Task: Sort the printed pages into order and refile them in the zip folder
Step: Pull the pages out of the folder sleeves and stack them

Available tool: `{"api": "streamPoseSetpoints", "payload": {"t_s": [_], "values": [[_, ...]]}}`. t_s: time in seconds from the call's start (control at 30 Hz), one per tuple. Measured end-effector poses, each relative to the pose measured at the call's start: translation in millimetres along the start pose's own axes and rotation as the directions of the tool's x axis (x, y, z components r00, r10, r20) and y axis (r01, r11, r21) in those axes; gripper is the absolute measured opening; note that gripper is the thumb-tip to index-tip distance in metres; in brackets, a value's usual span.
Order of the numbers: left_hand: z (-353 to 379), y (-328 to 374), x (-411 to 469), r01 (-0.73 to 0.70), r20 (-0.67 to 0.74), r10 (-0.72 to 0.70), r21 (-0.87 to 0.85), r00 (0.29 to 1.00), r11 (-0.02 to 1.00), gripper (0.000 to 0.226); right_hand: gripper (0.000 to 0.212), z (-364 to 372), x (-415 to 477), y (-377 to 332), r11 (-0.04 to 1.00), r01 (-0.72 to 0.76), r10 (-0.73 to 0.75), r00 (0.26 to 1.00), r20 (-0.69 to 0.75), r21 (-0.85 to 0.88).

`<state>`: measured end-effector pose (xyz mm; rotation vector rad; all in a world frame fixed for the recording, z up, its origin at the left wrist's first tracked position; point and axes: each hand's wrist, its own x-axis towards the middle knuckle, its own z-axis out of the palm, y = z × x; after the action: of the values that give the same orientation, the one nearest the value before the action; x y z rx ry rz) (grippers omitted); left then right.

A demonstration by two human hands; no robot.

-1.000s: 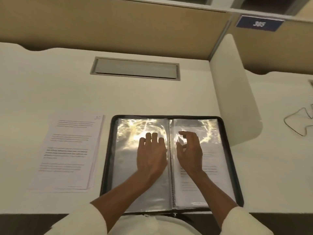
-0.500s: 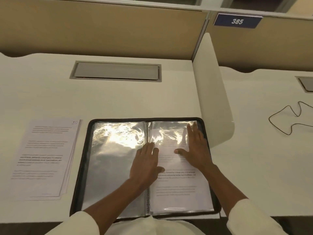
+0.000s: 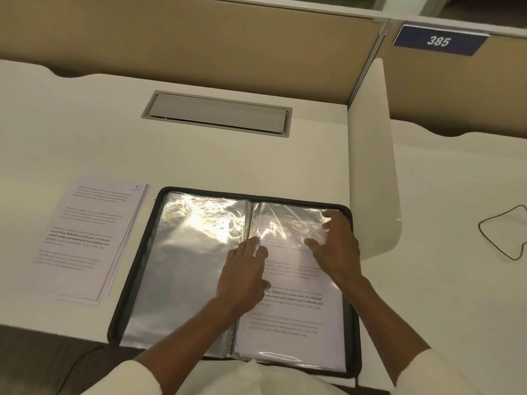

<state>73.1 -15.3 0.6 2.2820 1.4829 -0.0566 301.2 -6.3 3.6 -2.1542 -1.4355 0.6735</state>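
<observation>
A stack of pages (image 3: pixel 88 240) lies on the pale bench (image 3: pixel 256 161) at the left, printed side up, its edges a little fanned. A handwritten number shows at its far right corner. Just beside it, to the right, the folder (image 3: pixel 136 280) lies open and flat, and its dark zip rim reaches the near edge of the bench. Its left pocket (image 3: pixel 185 266) is clear plastic with no sheet showing in it, and it throws back a bright glare toward the far end. Far beyond the folder, a grey hatch (image 3: pixel 216 114) is set into the bench.

The left hand (image 3: pixel 245 277) rests palm down across the folder's spine, its fingers straight and close together. The tips lie on the inner edge of the right pocket, and the hand holds nothing. Under that pocket sits a printed page (image 3: pixel 296 317), its text readable through the plastic, with a few lines in bold.

The right hand (image 3: pixel 339 246) lies spread wide on the far right part of the same pocket. Its thumb is stretched to the left and its fingers are lightly bent near the folder's far right corner. It presses on the plastic, which is wrinkled between the two hands. White cuffs show at the near edge of the view.

To the right of the folder, a white divider (image 3: pixel 370 166) stands upright on the bench. Far above it, a blue plate (image 3: pixel 439 41) reads 385. Well apart to the right, a thin dark cord (image 3: pixel 502 238) lies in a loose loop.
</observation>
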Motion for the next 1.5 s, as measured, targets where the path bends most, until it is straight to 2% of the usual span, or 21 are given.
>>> {"api": "streamPoseSetpoints", "payload": {"t_s": [0.07,0.17,0.3,0.33,0.4,0.5,0.57,0.67,0.77,0.87,0.9,0.97,1.03,1.1,1.17,1.23,1.33,1.4,1.5], "values": [[0.6,2.2,-1.7,0.015,-0.006,-0.015,-0.010,1.000,1.000,0.066,0.080,-3.6,-3.6,-1.3,0.997,-0.011,0.013,1.000,-0.027,0.071],[-1.2,8.1,-4.3,0.047,-0.022,-0.048,-0.027,0.999,0.999,0.062,0.096,-8.9,-10.4,-2.2,0.968,-0.104,0.114,0.993,-0.030,0.228],[-1.2,19.1,-11.1,0.110,-0.036,-0.113,-0.081,0.993,0.991,0.057,0.113,-15.7,-28.7,4.3,0.836,-0.332,0.329,0.941,0.085,0.436],[-1.3,22.9,-13.8,0.121,-0.038,-0.125,-0.105,0.991,0.987,0.059,0.110,-16.6,-35.6,6.1,0.800,-0.383,0.371,0.921,0.122,0.461],[-1.9,31.4,-19.0,0.143,-0.037,-0.153,-0.190,0.988,0.971,0.063,0.092,-17.2,-48.6,10.3,0.748,-0.428,0.407,0.899,0.158,0.507],[-5.6,48.4,-26.5,0.133,-0.019,-0.147,-0.315,0.989,0.940,0.076,0.052,-22.5,-65.8,7.9,0.724,-0.423,0.339,0.906,0.254,0.545],[-10.7,60.2,-31.2,0.136,0.034,-0.133,-0.370,0.991,0.919,0.085,0.030,-27.0,-73.3,3.0,0.670,-0.423,0.264,0.904,0.336,0.610],[-18.0,74.0,-37.0,0.181,0.117,-0.151,-0.316,0.982,0.932,0.090,0.017,-29.6,-77.1,-7.8,0.659,-0.412,0.197,0.902,0.384,0.629],[-22.2,81.0,-42.7,0.275,0.116,-0.251,-0.310,0.961,0.910,0.069,0.015,-27.5,-74.4,-20.7,0.652,-0.395,0.147,0.903,0.403,0.647],[-29.5,77.9,-49.1,0.376,0.026,-0.390,-0.333,0.920,0.865,0.022,0.019,-26.8,-70.3,-33.7,0.603,-0.379,0.046,0.895,0.443,0.702],[-31.7,73.5,-49.6,0.416,0.005,-0.441,-0.342,0.898,0.843,0.014,0.020,-26.6,-68.4,-37.4,0.601,-0.369,0.011,0.891,0.454,0.709],[-37.3,60.8,-49.8,0.492,-0.001,-0.531,-0.377,0.847,0.785,0.016,0.023,-24.2,-62.5,-39.3,0.607,-0.350,-0.006,0.896,0.444,0.713],[-45.4,43.9,-49.0,0.531,-0.007,-0.584,-0.406,0.812,0.744,0.014,0.024,-20.7,-53.8,-33.8,0.647,-0.314,0.031,0.921,0.388,0.695],[-54.4,23.4,-48.0,0.560,-0.025,-0.623,-0.410,0.782,0.720,0.014,0.017,-16.2,-43.7,-20.8,0.754,-0.228,0.056,0.957,0.285,0.616],[-62.8,-2.4,-49.3,0.595,-0.046,-0.665,-0.405,0.745,0.694,0.016,0.011,-10.1,-31.0,-1.0,0.899,-0.091,0.023,0.987,0.161,0.428],[-71.0,-28.2,-50.3,0.643,-0.083,-0.712,-0.366,0.698,0.673,0.018,0.017,-5.7,-18.9,17.4,0.970,0.003,-0.022,0.997,0.075,0.243],[-80.3,-57.8,-52.5,0.719,-0.142,-0.755,-0.236,0.640,0.654,0.014,0.034,-1.6,-4.6,38.0,0.991,0.125,-0.126,0.992,0.017,0.037],[-83.0,-75.2,-51.4,0.749,-0.167,-0.782,-0.225,0.601,0.623,0.016,0.047,-1.2,2.7,44.4,0.983,0.166,-0.162,0.985,0.052,-0.075],[-81.5,-94.5,-48.0,0.800,-0.186,-0.818,-0.181,0.544,0.572,0.029,0.061,0.0,13.8,46.1,0.973,0.165,-0.148,0.982,0.113,-0.162]]}}
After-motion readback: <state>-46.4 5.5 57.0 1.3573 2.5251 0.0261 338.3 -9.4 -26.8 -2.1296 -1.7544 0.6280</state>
